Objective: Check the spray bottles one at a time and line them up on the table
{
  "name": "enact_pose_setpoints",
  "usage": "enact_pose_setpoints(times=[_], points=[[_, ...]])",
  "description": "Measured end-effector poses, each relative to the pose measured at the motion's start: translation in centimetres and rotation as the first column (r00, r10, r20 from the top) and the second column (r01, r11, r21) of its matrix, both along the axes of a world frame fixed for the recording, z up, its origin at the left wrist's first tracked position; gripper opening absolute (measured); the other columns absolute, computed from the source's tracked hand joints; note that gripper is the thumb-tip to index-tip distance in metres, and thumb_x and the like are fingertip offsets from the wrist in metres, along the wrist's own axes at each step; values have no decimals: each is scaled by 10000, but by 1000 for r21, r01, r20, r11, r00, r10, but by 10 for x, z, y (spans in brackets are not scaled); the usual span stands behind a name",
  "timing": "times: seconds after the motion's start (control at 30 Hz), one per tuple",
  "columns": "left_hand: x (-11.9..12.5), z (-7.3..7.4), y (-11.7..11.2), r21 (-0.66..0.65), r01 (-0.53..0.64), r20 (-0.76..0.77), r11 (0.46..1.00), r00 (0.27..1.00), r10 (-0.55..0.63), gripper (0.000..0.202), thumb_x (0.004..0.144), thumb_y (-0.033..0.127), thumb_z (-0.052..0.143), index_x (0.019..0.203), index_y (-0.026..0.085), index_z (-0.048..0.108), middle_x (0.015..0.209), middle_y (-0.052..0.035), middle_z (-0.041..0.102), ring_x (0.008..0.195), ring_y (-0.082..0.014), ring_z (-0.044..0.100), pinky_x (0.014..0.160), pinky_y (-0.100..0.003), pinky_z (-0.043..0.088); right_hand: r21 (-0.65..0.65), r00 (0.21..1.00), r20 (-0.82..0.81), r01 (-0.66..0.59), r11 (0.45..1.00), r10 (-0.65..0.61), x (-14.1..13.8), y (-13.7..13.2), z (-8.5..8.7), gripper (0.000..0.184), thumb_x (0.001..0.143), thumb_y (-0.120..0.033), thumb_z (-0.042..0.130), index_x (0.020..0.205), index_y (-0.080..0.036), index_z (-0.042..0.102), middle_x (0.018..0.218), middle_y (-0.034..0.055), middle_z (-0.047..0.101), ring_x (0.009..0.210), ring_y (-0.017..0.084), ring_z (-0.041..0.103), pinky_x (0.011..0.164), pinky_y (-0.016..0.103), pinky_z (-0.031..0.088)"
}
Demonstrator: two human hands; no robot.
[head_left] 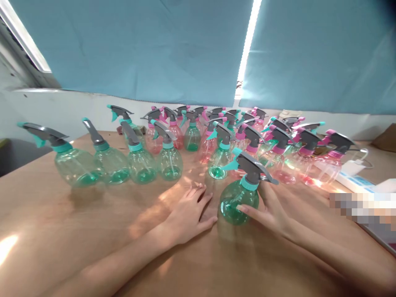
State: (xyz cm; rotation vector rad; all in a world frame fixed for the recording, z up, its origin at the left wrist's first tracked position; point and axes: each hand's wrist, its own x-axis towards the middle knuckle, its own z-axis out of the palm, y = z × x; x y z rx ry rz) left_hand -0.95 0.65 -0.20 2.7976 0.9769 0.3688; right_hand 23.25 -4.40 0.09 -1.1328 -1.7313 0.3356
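My right hand [269, 214] is wrapped round the body of a green spray bottle [236, 198], its thumb across the near side. The bottle leans a little, and its grey trigger head [252, 167] with a turquoise nozzle points left. My left hand [192, 214] lies on the table just left of that bottle, fingers spread and holding nothing. Beyond my left hand stands another green spray bottle [170, 163], the right end of a row of similar ones. A further green bottle [219, 161] stands right behind the held one.
Several pink spray bottles [281, 173] and green ones crowd the back and right of the wooden table [123, 231]. A white power strip [352, 181] with a plugged-in charger [354, 167] lies at the right. Blue curtains [148, 49] hang behind.
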Motion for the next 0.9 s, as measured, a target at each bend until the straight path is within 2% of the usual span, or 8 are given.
enact_pose_setpoints(times=[0.1,0.23,0.37,0.53,0.63,0.7,0.8,0.9], points=[[-3,0,-2,16,-5,-8,1000,1000,5,533,939,445,565,1357,116,524,1436,-187,481,1360,-352,395,1080,-499,370,45,992,92,77,996,-81,1,-6,4,462,783,-435,727,1145,-265,496,1040,78,647,1011,308,648,861,486,542],[-9,1,-7,64,-40,-50,997,998,43,497,953,422,532,1339,109,530,1401,-184,521,1308,-341,467,1056,-470,401,40,959,247,134,990,-139,-4,-6,19,429,788,-514,695,1088,-262,519,935,75,639,883,313,650,827,535,535],[-15,0,-11,159,-143,-109,977,981,161,429,940,342,507,1277,81,558,1254,-196,620,1172,-354,577,958,-462,474,-6,941,324,108,994,-101,-17,4,26,494,790,-537,691,1155,-257,510,1077,103,646,1041,331,621,853,514,527],[-19,2,-16,201,-225,-159,953,953,259,310,915,238,474,1129,69,622,1016,-207,679,956,-382,646,787,-499,523,-1,952,274,143,990,-138,-48,30,22,542,788,-544,693,1176,-219,497,1087,113,652,1014,312,637,842,497,534],[-18,5,-18,218,-250,-178,943,940,291,243,917,237,483,993,87,658,924,-200,675,901,-382,647,753,-492,521,-27,965,227,139,990,-129,-68,48,21,575,824,-502,675,1256,-186,463,1225,153,630,1147,316,601,926,494,510],[-16,6,-19,218,-252,-186,943,937,294,230,923,246,474,919,113,662,876,-180,673,863,-370,647,736,-484,520,-12,958,231,175,985,-167,-79,59,21,634,836,-497,661,1312,-146,431,1288,193,603,1205,337,574,964,510,488],[-15,7,-18,206,-242,-179,948,943,280,256,931,266,445,927,121,655,859,-167,674,837,-354,642,706,-461,523,8,935,267,240,971,-234,-91,71,21,719,842,-494,648,1359,-69,384,1324,264,570,1220,381,567,968,535,481],[-15,6,-18,192,-239,-158,952,950,271,294,954,262,387,982,123,644,912,-165,683,862,-340,641,692,-432,527,10,927,279,259,966,-251,-96,81,22,701,862,-458,619,1374,-61,351,1289,274,592,1183,398,593,927,543,497]])
